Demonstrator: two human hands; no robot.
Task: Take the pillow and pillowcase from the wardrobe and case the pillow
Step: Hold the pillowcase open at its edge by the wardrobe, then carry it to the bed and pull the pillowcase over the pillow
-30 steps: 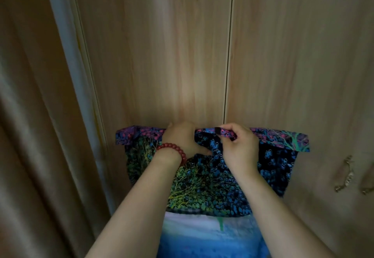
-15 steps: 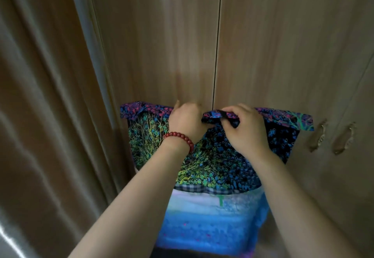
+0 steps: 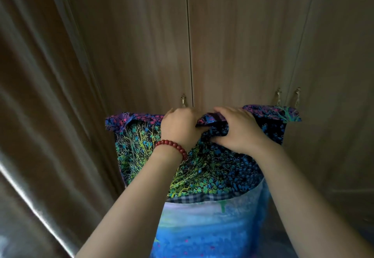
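Both hands are at the far hem: the left hand grips the top edge of the dark tree-printed fabric pillowcase, and the right hand pinches a bunched fold just beside it. A checked strip, probably the pillow, peeks out at the near edge. Best to tug both sides evenly and seat the corners.

A bracelet, one strand of round, glossy dark-red beads, circles the wrist just behind the left hand. The beads are even in size and strung so close that each touches the next. Both forearms are bare from the hands back to the lower edge of view, as is the wrist behind the right hand.
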